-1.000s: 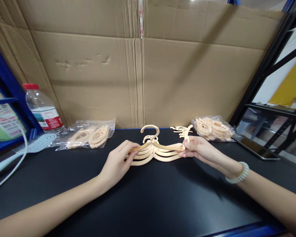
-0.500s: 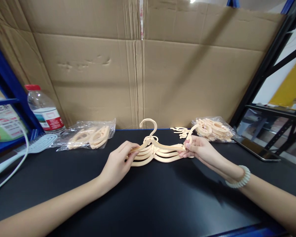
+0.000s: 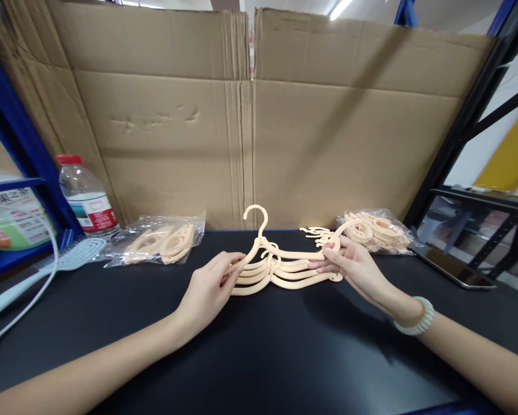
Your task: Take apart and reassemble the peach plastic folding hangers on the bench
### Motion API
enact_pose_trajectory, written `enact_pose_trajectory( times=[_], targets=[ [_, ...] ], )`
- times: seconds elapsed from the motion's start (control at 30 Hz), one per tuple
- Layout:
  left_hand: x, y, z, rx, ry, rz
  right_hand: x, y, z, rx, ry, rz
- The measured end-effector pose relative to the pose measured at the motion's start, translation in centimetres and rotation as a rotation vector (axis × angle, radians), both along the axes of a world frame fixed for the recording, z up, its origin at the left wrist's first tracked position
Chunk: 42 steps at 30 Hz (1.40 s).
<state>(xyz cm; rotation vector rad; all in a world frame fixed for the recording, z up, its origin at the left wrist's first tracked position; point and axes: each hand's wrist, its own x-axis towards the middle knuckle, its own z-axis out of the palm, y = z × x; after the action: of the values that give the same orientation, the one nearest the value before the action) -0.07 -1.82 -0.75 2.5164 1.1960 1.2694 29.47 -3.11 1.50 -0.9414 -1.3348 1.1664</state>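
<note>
A cream plastic clothes hanger (image 3: pixel 291 253) with its hook up is stretched between both hands, over the table. My left hand (image 3: pixel 209 291) pinches its left arm between thumb and fingers. At the other end my right hand (image 3: pixel 354 262) is closed on the hanger's right arm, where a curved cream piece (image 3: pixel 343 227) sticks up and to the right. Whether that piece is joined to the hanger is hidden by the fingers. Just behind and below lie several similar hangers (image 3: pixel 293 284), stacked flat with their hooks toward the back.
Loose cream hooks (image 3: pixel 317 233) lie behind my right hand. Clear bags of cream parts stand at the back left (image 3: pixel 159 241) and back right (image 3: pixel 378 230). A phone (image 3: pixel 455 268), a hairbrush (image 3: pixel 77 253) and a bottle (image 3: pixel 88 199) are around the sides. Cardboard (image 3: pixel 168 138) walls the back.
The held hanger has turned slightly, its hook shifting left relative to the stack. The curved piece leans further right. Both hands keep their hold, and the view has tilted up a little.
</note>
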Motion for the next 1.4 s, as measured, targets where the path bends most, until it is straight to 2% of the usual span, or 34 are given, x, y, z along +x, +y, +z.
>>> enact_pose_trajectory(
  times=[0.13, 0.27, 0.47, 0.57, 0.7, 0.83, 0.93, 1.03, 1.2, 1.33, 1.4],
  targets=[
    [0.0, 0.0, 0.0, -0.006, 0.008, 0.006, 0.1, 0.0, -0.1, 0.077, -0.042, -0.011],
    [-0.2, 0.0, 0.5, -0.018, 0.049, 0.027, 0.6, 0.2, 0.3, 0.110, 0.025, 0.012],
    [-0.9, 0.7, 1.8, 0.056, 0.149, 0.079, 3.8, 1.8, 0.8, 0.014, 0.017, 0.053],
    [-1.2, 0.9, 2.6, 0.082, 0.217, 0.062, 6.0, 2.7, 1.1, -0.007, -0.121, 0.043],
    [-1.5, 0.5, 3.7, 0.127, 0.436, 0.018, 7.9, 3.1, 2.0, 0.117, -0.477, 0.004],
    [-1.2, -0.7, 4.4, 0.078, 0.551, -0.052, 8.7, 2.9, 2.9, 0.199, -0.781, 0.091],
    [-0.9, -1.5, 4.3, 0.026, 0.607, -0.111, 8.7, 2.7, 3.1, 0.225, -0.918, 0.237],
    [-0.7, -1.9, 4.1, -0.033, 0.675, -0.129, 8.5, 2.7, 2.9, 0.266, -1.014, 0.300],
    [-0.3, -2.4, 3.6, -0.091, 0.774, -0.010, 8.2, 2.6, 2.2, 0.301, -1.115, 0.286],
    [0.6, -3.6, 2.9, 0.017, 0.772, 0.101, 7.8, 2.3, 2.1, 0.382, -1.142, 0.214],
    [1.3, -4.4, 2.2, 0.063, 0.749, 0.090, 7.2, 2.1, 2.2, 0.418, -1.127, 0.195]
  ],
)
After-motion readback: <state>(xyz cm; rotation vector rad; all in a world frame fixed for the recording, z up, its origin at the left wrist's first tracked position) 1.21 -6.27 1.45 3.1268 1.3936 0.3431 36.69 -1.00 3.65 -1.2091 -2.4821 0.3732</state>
